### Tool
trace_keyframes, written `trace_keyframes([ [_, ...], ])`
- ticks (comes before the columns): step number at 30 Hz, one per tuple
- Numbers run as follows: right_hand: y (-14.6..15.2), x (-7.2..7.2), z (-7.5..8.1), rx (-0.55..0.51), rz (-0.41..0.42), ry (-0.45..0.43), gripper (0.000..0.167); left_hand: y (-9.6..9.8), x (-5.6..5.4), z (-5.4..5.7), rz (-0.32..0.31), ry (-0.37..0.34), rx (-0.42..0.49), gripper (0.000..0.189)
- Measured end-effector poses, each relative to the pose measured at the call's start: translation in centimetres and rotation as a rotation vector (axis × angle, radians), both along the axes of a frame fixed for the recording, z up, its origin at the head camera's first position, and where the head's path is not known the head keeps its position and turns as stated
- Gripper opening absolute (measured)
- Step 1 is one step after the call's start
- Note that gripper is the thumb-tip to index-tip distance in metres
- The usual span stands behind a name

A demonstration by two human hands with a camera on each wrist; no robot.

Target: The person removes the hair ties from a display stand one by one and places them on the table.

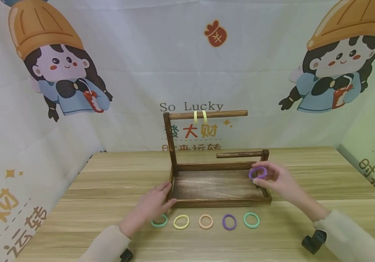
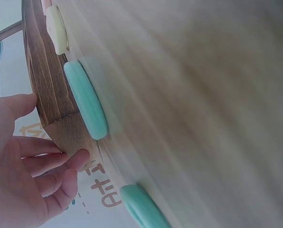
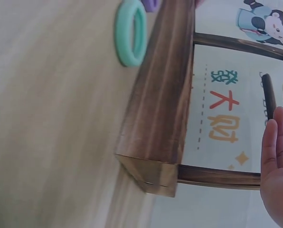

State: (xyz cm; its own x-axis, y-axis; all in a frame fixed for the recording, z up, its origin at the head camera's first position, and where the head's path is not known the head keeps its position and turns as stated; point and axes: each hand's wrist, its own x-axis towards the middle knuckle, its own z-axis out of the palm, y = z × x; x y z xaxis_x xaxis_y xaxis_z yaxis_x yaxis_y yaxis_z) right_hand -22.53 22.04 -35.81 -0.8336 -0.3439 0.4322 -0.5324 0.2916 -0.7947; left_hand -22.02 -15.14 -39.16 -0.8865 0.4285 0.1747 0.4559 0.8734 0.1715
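Observation:
A dark wooden stand (image 1: 218, 203) has a tray base, a tall left post with an upper bar (image 1: 227, 114), and a short right post with a lower bar (image 1: 238, 155). At the tray's front left corner, my left hand (image 1: 153, 202) holds the frame between thumb and fingers. My right hand (image 1: 277, 180) pinches a purple ring (image 1: 253, 170) beside the short right post, below the lower bar's level. Only part of this hand and ring shows in the right wrist view. Two pale yellow rings (image 1: 205, 117) hang on the upper bar.
Before the tray lie a teal ring (image 1: 164, 222), yellow ring (image 1: 181, 228), orange ring (image 1: 206, 227), purple ring (image 1: 224, 222) and another teal ring (image 1: 251, 227). The left wrist view shows a further teal ring (image 2: 144, 206). A printed cloth (image 1: 256, 72) hangs behind the table (image 1: 109, 182).

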Motion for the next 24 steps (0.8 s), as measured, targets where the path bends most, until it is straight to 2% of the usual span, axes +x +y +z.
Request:
trace_keyframes([
  [8, 0.4, 0.7, -1.4, 0.042, 0.002, -0.047, 0.038, 0.0, 0.0, 0.1, 0.000, -0.007, 0.007, 0.059],
  [13, 0.6, 1.0, -2.3, 0.038, 0.045, -0.061, 0.038, 0.0, -0.1, 0.0, 0.000, -0.008, 0.004, 0.060],
  [19, 0.8, 1.4, -3.1, 0.004, 0.172, -0.063, 0.038, 0.0, -0.2, -0.1, 0.001, -0.005, -0.005, 0.060],
  [24, 1.0, 1.6, -3.5, 0.033, 0.273, -0.084, 0.035, 0.0, -0.2, -0.1, 0.002, -0.005, -0.007, 0.059],
])
